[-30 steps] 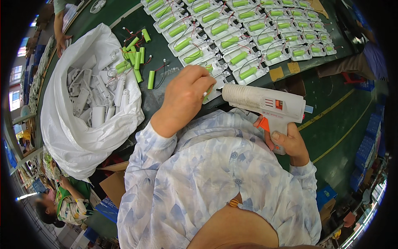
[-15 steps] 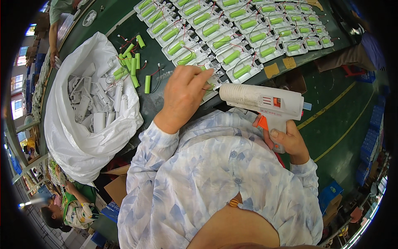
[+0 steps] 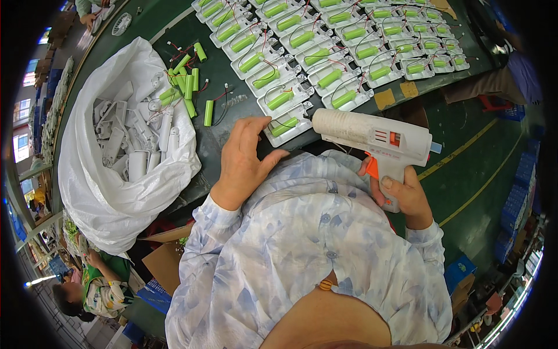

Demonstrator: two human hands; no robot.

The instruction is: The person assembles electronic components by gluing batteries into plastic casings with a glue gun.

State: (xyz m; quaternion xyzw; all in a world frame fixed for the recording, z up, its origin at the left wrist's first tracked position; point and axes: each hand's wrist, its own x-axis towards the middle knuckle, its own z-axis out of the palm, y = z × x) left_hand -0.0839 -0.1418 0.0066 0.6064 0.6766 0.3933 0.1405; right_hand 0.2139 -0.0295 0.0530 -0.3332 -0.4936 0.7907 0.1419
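Observation:
My right hand (image 3: pixel 407 195) grips the handle of a white hot glue gun (image 3: pixel 372 136) with an orange trigger; its nozzle points left, toward the trays. A pale glue stick (image 3: pixel 435 148) pokes out of its back end. My left hand (image 3: pixel 243 160) holds nothing, thumb and fingers apart, beside the nearest white plastic housing (image 3: pixel 286 135). In that housing lies a green cylindrical battery (image 3: pixel 284 127) with thin wires. Rows of similar housings (image 3: pixel 317 56), each with a green battery and red and black wires, cover the table beyond.
A white woven sack (image 3: pixel 81 168) of loose white plastic housings (image 3: pixel 138 166) stands at the left. Near it lie a pile of wired green batteries (image 3: pixel 187 83) and a single battery (image 3: pixel 208 113). Cardboard pieces (image 3: pixel 384 99) lie at the table edge. Other people work at far left and lower left.
My left hand has drawn back toward me and left from the nearest housing, its fingers spreading. That housing's battery now shows. The glue gun has shifted slightly right and down.

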